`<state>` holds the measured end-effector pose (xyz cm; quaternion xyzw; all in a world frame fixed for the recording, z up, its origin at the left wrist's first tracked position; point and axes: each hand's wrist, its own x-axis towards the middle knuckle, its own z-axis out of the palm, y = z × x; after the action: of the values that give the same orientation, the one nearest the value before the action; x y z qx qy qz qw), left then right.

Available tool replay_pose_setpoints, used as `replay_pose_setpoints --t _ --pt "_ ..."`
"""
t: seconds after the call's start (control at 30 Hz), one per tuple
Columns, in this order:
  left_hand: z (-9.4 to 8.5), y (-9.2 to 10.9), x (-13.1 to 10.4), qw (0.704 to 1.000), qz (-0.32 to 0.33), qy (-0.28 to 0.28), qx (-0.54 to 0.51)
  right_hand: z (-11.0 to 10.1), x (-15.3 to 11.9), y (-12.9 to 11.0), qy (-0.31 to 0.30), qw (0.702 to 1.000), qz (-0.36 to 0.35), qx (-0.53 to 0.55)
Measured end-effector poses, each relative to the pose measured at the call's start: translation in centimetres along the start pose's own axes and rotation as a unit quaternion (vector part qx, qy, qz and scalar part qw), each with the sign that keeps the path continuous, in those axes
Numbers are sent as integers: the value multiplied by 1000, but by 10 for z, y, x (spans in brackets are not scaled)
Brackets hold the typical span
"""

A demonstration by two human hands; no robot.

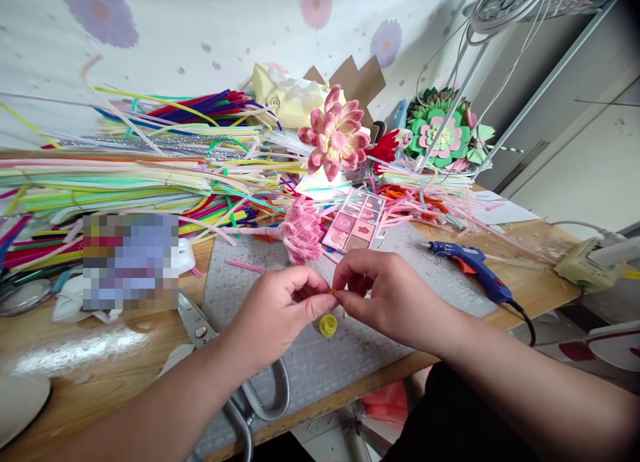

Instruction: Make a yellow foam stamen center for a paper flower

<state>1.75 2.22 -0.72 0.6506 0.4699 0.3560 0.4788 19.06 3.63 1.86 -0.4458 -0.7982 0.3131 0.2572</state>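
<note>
My left hand (287, 309) and my right hand (380, 292) meet fingertip to fingertip over the grey cutting mat (320, 375). Both pinch a tiny yellow piece (333, 293), mostly covered by the fingers. Just below the fingertips lies a yellow coil (328, 325) on the mat. Beyond my hands rests a pink fuzzy flower (302, 230) with a pale stem pointing left. A makeup palette (355, 221) is beside it, and a larger pink flower (337, 134) stands behind.
Large scissors (263, 392) lie by my left forearm. A blue glue gun (470, 265) rests at the right, near a power strip (583, 265). Bundles of coloured pipe cleaners (125, 182) cover the back left. Green paper flowers (443, 135) stand at the back right.
</note>
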Motion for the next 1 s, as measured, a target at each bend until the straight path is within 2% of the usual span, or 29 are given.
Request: replay_pose_setpoints --t 0.13,0.37,0.6,0.77,1.0 --pt "-2 1 -1 1000 8 -19 4 -1 -1 0 10 1000 -27 -8" --pt "1 4 -2 1000 -1 -8 -17 -2 -4 2 -23 997 2 71" --pt "0 7 -3 1000 -14 -4 18 -2 -1 8 -34 991 14 129" --pt "-1 7 -4 998 14 -5 57 -3 0 7 -49 987 23 151" --pt "-1 7 -3 995 42 0 94 0 0 8 -38 988 38 145"
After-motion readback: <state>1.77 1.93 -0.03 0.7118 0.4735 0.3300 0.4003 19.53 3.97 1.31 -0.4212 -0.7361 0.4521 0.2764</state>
